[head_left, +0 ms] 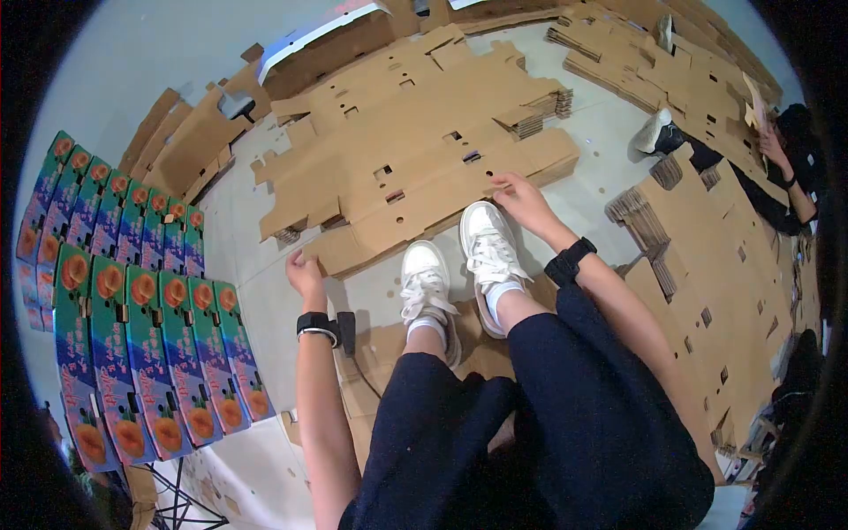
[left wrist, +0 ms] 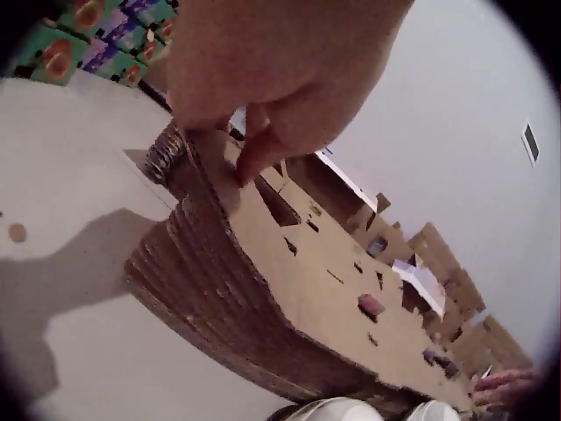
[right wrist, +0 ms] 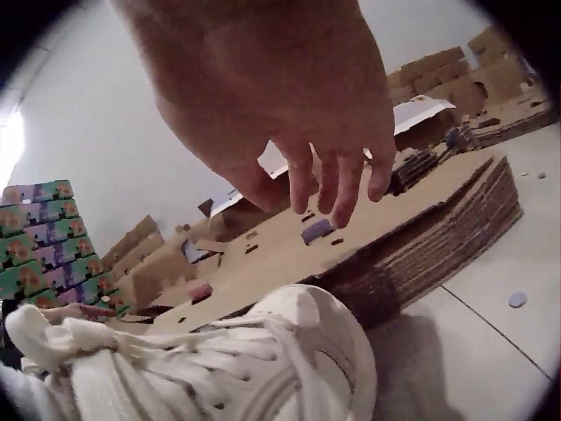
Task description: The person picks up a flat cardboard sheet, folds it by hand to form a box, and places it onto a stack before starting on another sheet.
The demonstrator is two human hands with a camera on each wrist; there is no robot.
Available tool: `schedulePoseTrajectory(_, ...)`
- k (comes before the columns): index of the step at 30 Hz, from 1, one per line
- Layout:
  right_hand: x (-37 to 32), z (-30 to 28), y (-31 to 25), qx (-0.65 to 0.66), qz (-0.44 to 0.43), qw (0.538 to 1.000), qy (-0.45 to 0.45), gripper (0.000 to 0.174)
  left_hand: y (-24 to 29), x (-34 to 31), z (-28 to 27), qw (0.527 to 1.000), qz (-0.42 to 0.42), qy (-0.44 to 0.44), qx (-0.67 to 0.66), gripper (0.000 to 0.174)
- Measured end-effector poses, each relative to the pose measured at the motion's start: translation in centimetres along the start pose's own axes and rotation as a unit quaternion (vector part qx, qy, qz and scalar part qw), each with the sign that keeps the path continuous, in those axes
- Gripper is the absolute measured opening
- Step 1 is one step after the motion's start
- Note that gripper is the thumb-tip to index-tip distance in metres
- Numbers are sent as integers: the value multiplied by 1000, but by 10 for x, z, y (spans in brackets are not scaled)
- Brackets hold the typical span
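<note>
A stack of flat brown cardboard sheets [head_left: 424,199] lies on the floor just in front of the white shoes. At its left corner, the left hand [head_left: 305,272] pinches the edge of the top sheet; the left wrist view shows this hand [left wrist: 280,79] with thumb and finger at the cardboard [left wrist: 307,263], the other fingers partly hidden. The right hand [head_left: 528,208] is over the near edge, right of the shoes. In the right wrist view, the right hand [right wrist: 280,105] has its fingers spread and loosely bent above the cardboard [right wrist: 377,232], holding nothing.
Printed fruit boxes [head_left: 146,353] stand in rows at the left. More flat cardboard [head_left: 707,291] lies at the right, with another person's hand [head_left: 775,148] at the far right. White shoes [head_left: 490,252] stand against the near side of the stack. Cardboard pieces [head_left: 208,141] lean along the wall.
</note>
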State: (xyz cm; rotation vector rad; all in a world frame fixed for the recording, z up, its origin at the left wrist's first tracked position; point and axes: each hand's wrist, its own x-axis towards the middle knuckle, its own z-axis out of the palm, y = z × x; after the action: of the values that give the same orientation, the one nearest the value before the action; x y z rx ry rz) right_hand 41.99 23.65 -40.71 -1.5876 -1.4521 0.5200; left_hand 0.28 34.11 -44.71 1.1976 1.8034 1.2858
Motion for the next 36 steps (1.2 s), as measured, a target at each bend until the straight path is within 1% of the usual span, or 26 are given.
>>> schedulePoseTrajectory(1,2,7,16,1,0,1000,0,30,-4,2,0,998,-31,34,-32,39)
schedulePoseTrajectory(2,5,17,39,133,83,988,-12,30,6,-4,-5,998,-31,36,-30,39)
schedulePoseTrajectory(3,8,24,52,262,164,951,-25,29,26,-15,-12,992,-100,-66,-47,34)
schedulePoseTrajectory(4,6,22,44,265,163,950,-29,29,39,-24,-18,970,-169,-164,-62,31)
schedulePoseTrajectory(5,2,13,27,272,228,934,-46,28,44,-28,-20,971,-169,-158,-62,31)
schedulePoseTrajectory(6,0,9,17,276,293,913,-62,27,47,-30,-18,975,-136,-153,-86,31)
schedulePoseTrajectory(7,-1,13,22,325,321,889,-36,34,50,-30,-17,977,-104,-149,-110,33)
schedulePoseTrajectory(8,0,16,23,325,322,888,-38,34,54,-27,-19,977,-106,-148,-110,33)
schedulePoseTrajectory(10,5,20,20,382,318,868,16,32,53,-15,-27,958,-109,-157,-213,33)
schedulePoseTrajectory(11,11,20,19,382,319,867,15,32,52,-9,-29,949,-112,-188,-229,32)
schedulePoseTrajectory(14,36,8,0,609,275,736,109,50,69,-21,-27,959,-116,-173,-190,36)
schedulePoseTrajectory(15,41,6,0,608,276,736,108,50,63,-20,-27,959,-117,-172,-190,36)
schedulePoseTrajectory(17,47,2,0,530,264,805,46,45,51,-20,-26,948,-136,-204,-203,37)
schedulePoseTrajectory(18,48,3,1,529,264,806,45,45,52,-26,-24,948,-136,-204,-205,37)
schedulePoseTrajectory(20,56,9,-1,391,266,880,48,39,53,-41,-20,954,-169,-168,-181,36)
schedulePoseTrajectory(21,64,11,-9,426,261,861,94,31,54,-43,-20,951,-195,-181,-155,36)
schedulePoseTrajectory(22,70,12,-20,427,263,860,93,31,47,-40,-21,952,-196,-179,-153,36)
schedulePoseTrajectory(24,78,7,-40,464,162,863,114,28,31,-30,-20,949,-198,-184,-159,33)
schedulePoseTrajectory(25,78,0,-44,448,122,882,73,35,28,-25,-19,950,-198,-184,-157,33)
schedulePoseTrajectory(27,73,-10,-55,441,111,887,85,38,26,-13,-15,937,-160,-187,-247,27)
schedulePoseTrajectory(29,69,-19,-59,427,80,897,84,47,50,-22,-10,950,-158,-165,-211,25)
schedulePoseTrajectory(30,67,-21,-52,428,81,896,82,47,61,-27,-5,961,-155,-150,-174,24)
schedulePoseTrajectory(32,63,-19,-33,442,137,876,138,48,69,-33,10,960,-158,-163,-163,23)
schedulePoseTrajectory(33,59,-17,-20,438,153,875,143,33,71,-34,14,959,-161,-178,-153,23)
schedulePoseTrajectory(34,57,-17,-7,438,152,874,145,33,65,-32,16,959,-160,-179,-153,23)
schedulePoseTrajectory(36,55,-17,16,374,302,873,82,29,51,-29,25,964,-145,-161,-152,24)
